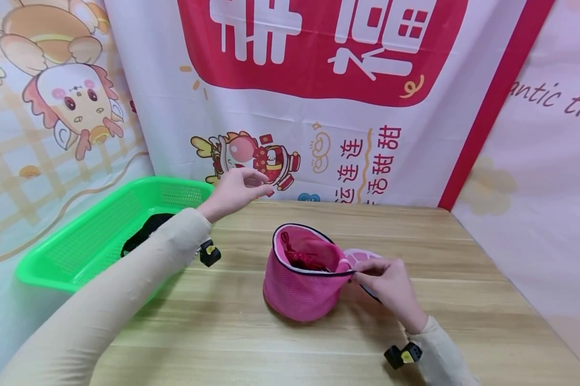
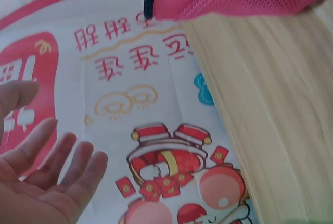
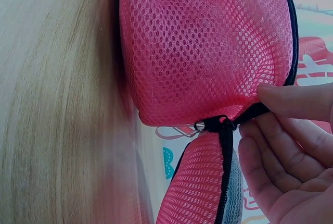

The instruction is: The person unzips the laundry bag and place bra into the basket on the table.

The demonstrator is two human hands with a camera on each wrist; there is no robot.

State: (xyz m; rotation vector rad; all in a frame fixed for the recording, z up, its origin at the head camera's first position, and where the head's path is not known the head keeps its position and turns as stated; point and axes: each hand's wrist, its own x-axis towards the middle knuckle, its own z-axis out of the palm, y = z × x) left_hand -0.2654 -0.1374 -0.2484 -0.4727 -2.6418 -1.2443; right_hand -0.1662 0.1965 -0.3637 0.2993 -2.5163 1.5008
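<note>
A pink mesh laundry bag (image 1: pixel 299 297) stands upright on the wooden table, its zipped top open. Inside lies something dark red with thin straps (image 1: pixel 305 260); its kind is hard to make out. My right hand (image 1: pixel 390 287) pinches the bag's rim between thumb and fingers, beside the zipper pull (image 3: pixel 226 124). Behind that hand, the bag's round lid (image 1: pixel 362 257) hangs folded back, partly hidden. In the air between the green basket and the bag is my left hand (image 1: pixel 236 192), its fingers loosely spread and holding nothing.
A green plastic basket (image 1: pixel 92 214) sits at the table's left with a black cloth item (image 1: pixel 147 233) in it, partly hidden by my left arm. Printed cloth hangings (image 1: pixel 415 150) stand behind the table (image 1: pixel 251 348) and at both sides.
</note>
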